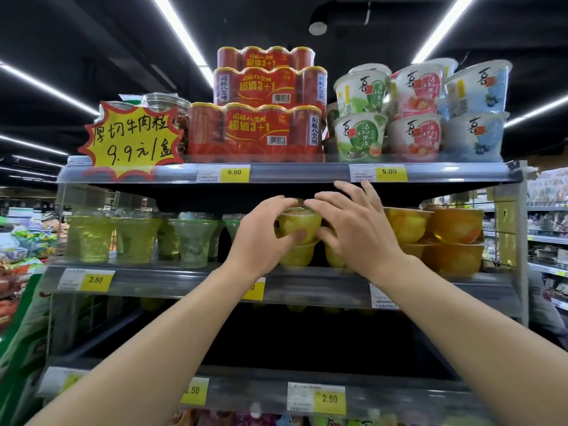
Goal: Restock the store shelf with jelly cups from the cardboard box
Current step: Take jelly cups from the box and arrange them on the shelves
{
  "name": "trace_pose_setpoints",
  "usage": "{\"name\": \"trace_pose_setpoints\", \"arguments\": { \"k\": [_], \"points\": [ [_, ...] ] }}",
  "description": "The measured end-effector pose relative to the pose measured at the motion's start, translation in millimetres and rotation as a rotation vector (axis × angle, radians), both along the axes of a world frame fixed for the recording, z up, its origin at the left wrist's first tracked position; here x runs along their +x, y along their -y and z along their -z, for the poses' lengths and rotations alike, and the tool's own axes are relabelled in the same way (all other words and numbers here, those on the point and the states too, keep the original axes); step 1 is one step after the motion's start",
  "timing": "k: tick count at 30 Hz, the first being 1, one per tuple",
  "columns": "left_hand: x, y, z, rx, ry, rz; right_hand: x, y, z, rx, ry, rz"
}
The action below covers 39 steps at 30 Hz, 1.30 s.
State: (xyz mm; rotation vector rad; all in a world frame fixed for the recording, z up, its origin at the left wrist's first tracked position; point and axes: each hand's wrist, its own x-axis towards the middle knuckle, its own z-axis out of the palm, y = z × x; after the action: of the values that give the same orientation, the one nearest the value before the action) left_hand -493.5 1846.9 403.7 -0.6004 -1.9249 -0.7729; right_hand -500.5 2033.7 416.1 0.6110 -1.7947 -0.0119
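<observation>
One yellow jelly cup (pixel 297 224) is held between both hands on the middle shelf (pixel 172 279), stacked on a second yellow cup (pixel 296 255) beneath it. The left hand (pixel 264 238) curls round its left side, thumb on the front; the right hand (pixel 353 224) grips its right side with curled fingers, two fingers raised toward the shelf edge above.

Right of the held cup stand four orange jelly cups (pixel 455 229), two stacked on two, with fruit pieces visible inside. Left of it is a row of about five green jelly cups (pixel 135 238), blurred. Below it, the shelf rail carries a yellow tag reading "2.50" (pixel 96 279).

Above the held cup, the top shelf (pixel 292 173) carries three red shrink-wrapped can packs (pixel 255 130) printed "3+1", stacked, over a tag reading "9.90" (pixel 234 172). Right of these are six large tubs (pixel 415 115), two each green, pink and blue, stacked in pairs, over a tag reading "5.00" (pixel 389 171). At far left, a yellow starburst sign (pixel 132 139) reads "9.9" with handwritten characters, in front of clear jars (pixel 167 103).
</observation>
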Motion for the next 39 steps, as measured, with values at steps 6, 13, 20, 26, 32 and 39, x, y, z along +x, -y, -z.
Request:
{"name": "trace_pose_setpoints", "arguments": {
  "k": [6, 13, 20, 26, 32, 39],
  "points": [
    [6.9, 16.4, 26.6, 0.097, -0.203, -0.092, -1.3, 10.8, -6.5, -0.01, 0.029, -0.031],
    [-22.1, 17.2, 46.6, -0.067, -0.204, -0.251, 1.5, 16.2, -10.8, -0.067, 0.04, -0.061],
    [-22.8, 21.9, 36.1, -0.014, -0.229, -0.076, 4.8, 19.1, -19.7, -0.095, 0.04, -0.06],
    [-22.4, 22.3, 32.3, 0.021, -0.18, -0.038, 0.6, 24.0, -23.7, -0.086, 0.09, -0.028],
    [-18.4, 20.9, 37.3, 0.133, -0.149, -0.036, -4.9, 31.5, -16.1, -0.082, 0.042, -0.007],
    [-9.9, 31.3, 36.1, 0.117, -0.084, -0.016, 6.4, 35.3, -13.5, -0.098, 0.128, 0.025]
  ]
}}
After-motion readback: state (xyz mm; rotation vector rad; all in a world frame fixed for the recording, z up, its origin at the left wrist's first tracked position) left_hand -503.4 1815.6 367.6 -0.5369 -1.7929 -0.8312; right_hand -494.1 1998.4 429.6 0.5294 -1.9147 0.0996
